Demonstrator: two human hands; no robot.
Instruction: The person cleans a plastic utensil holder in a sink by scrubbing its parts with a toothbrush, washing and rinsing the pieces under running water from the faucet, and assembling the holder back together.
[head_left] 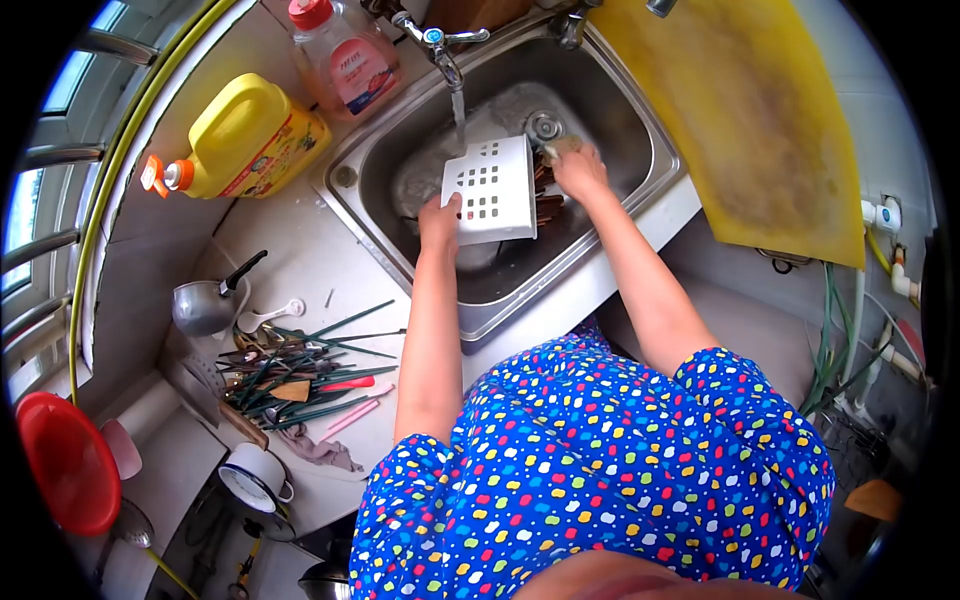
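My left hand (439, 221) grips the near left edge of a white plastic utensil basket (497, 212) with rows of square holes. The basket is tilted over the steel sink (391, 238), and water from the tap (446, 66) runs down at its far left corner. My right hand (581, 172) is closed around a pale yellowish sponge (566, 146), just right of the basket. Brown stick-like pieces (549, 208) show beside the basket's right side, partly hidden by it. The sink drain (543, 125) lies beyond my right hand.
Left of the sink lie a pile of chopsticks and utensils (300, 375), a white spoon (270, 315) and a small pot (203, 307). A yellow jug (250, 140) and a clear bottle (345, 60) stand behind. A yellow board (740, 120) is at the right.
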